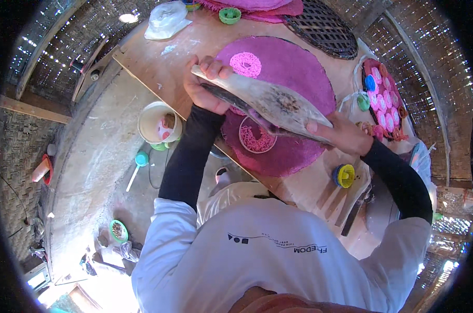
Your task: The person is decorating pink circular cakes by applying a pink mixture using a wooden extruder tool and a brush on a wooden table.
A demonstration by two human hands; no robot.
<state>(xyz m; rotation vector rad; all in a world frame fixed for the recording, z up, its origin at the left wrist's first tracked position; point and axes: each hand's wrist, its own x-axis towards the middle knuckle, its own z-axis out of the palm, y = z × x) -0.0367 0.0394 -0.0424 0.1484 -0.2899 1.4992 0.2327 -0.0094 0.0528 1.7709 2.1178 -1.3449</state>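
Note:
Both of my hands grip a long two-piece wooden press (286,104), its pale upper piece stained dark in the middle. My left hand (207,86) is closed round the far left end, my right hand (346,134) round the right end. Below it on the table lies a round pink mat (301,68). Pink strands (258,141) sit inside a thin pale ring (240,135) under the press, which covers part of them. Farther back on the mat is a flat round of pink strands (245,63); another pink patch beneath the press is mostly hidden.
At the back are a white plastic bag (166,21), a green bowl (229,15) and a dark woven tray (322,26). Several pink rounds fill a tray (376,70) at right. A yellow bowl (345,176) stands near my right forearm. Left, below the table edge, is a white bucket (149,125).

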